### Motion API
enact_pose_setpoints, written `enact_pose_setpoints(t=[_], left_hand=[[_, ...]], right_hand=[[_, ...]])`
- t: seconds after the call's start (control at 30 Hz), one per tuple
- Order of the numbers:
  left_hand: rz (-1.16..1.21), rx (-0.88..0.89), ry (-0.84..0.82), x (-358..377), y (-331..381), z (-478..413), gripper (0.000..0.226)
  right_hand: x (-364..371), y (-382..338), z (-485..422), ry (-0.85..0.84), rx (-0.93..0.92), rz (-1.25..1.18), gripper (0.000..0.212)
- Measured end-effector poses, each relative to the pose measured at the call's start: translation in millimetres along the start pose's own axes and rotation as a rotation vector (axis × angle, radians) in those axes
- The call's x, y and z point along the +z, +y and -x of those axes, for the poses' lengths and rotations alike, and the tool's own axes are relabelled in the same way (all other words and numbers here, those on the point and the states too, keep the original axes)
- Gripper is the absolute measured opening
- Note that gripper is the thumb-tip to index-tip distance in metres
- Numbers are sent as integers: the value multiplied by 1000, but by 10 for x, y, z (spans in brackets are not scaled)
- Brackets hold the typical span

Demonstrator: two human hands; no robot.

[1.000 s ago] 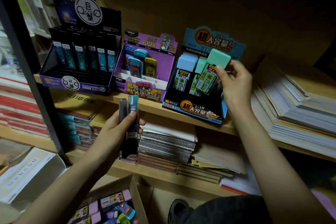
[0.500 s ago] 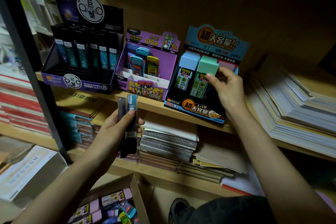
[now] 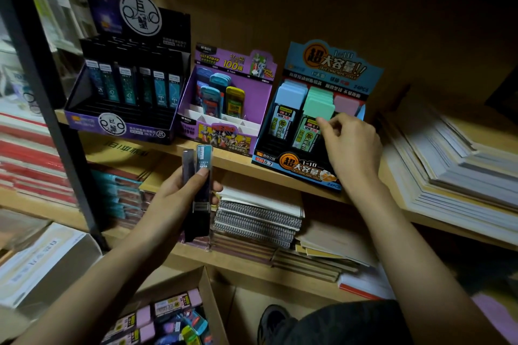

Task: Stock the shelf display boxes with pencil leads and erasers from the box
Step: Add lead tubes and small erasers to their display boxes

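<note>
My right hand (image 3: 350,145) is at the blue display box (image 3: 297,168) on the shelf. Its thumb tip touches the front of a mint-green lead case (image 3: 318,105) standing in the box's middle row, and its fingers are loosely curled around nothing. Light-blue cases (image 3: 290,96) fill the left row and a pink one (image 3: 346,103) stands at the right. My left hand (image 3: 179,199) grips two slim dark lead cases (image 3: 201,176) upright below the shelf edge. The cardboard supply box (image 3: 207,294) with several colourful packs sits at the bottom.
A black display box (image 3: 123,126) of dark lead tubes and a purple display box (image 3: 224,137) stand left of the blue one. Stacks of paper (image 3: 448,165) lie to the right. Spiral notebooks (image 3: 258,218) sit on the lower shelf. A black shelf post (image 3: 56,126) rises at left.
My right hand carried the mint-green case down into the blue box's middle row and let go, then slid lower along its front. My left hand kept its cases still.
</note>
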State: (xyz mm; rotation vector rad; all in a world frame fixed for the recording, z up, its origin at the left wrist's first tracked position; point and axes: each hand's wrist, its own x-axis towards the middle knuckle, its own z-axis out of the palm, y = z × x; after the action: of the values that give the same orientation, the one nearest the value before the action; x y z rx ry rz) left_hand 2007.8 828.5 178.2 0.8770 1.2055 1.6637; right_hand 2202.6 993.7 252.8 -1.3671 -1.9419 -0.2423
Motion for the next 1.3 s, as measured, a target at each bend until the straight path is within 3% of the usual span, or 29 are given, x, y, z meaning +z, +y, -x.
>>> enact_pose_setpoints(t=[0.1,0.2,0.3,0.4,0.57,0.67,0.87,0.97,1.07,1.17,1.3], left_hand=[[-16,22,-18,3,33,26,17],[-12,31,-63,22,70,63,23],[-1,48,-114,28,90,97,23],[-3,62,-155,-16,109,131,24],[-35,92,-144,-139,145,164,25],[-9,19,-136,-245,137,193,23],[2,-97,207,-536,220,169,29],[46,-101,266,-691,326,194,43],[115,-84,290,-752,400,227,32],[-24,-91,340,-836,408,290,18],[-113,-16,284,-954,423,443,17]], right_hand=[[-121,-244,170,-52,-8,-425,21],[-154,-627,429,-364,25,-798,13],[-97,-944,633,-677,95,-1008,10],[-59,-1101,710,-796,169,-1151,11],[-48,-1244,715,-761,211,-1178,12],[-24,-1312,711,-743,239,-1168,15],[-35,-1347,568,-708,336,-1282,18],[3,-1440,567,-756,347,-1317,13],[53,-1562,586,-768,344,-1336,13],[103,-1646,574,-762,319,-1351,10],[173,-1733,556,-822,247,-1300,14]])
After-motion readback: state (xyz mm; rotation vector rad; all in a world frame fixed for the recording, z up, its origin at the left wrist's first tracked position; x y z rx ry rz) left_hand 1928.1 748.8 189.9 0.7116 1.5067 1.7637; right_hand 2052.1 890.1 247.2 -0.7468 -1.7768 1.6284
